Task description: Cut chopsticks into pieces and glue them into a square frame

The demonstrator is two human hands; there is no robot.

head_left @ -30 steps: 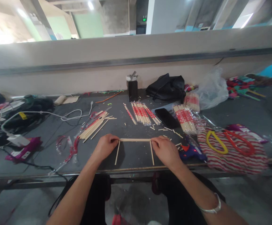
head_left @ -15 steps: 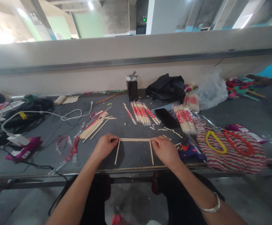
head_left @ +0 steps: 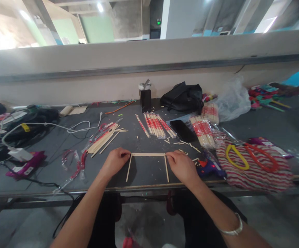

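Note:
A three-sided frame of thin wooden sticks [head_left: 148, 154] lies on the dark table, its open side toward me. My left hand [head_left: 116, 160] is closed, fingers pinching the frame's left corner. At the right corner, my right hand [head_left: 182, 165] pinches the sticks in the same way. One stick runs down from each corner toward the table's front edge. Loose sticks [head_left: 103, 139] lie in a pile beyond my left hand. Wrapped sticks with red labels [head_left: 155, 124] are behind the frame.
A phone [head_left: 182, 130], a blue glue gun [head_left: 210, 165] and a striped cloth [head_left: 255, 172] with scissors lie to the right. Behind stand a bottle [head_left: 145, 98] and a black bag [head_left: 182, 97]. Cables and a power strip [head_left: 25, 165] are at the left.

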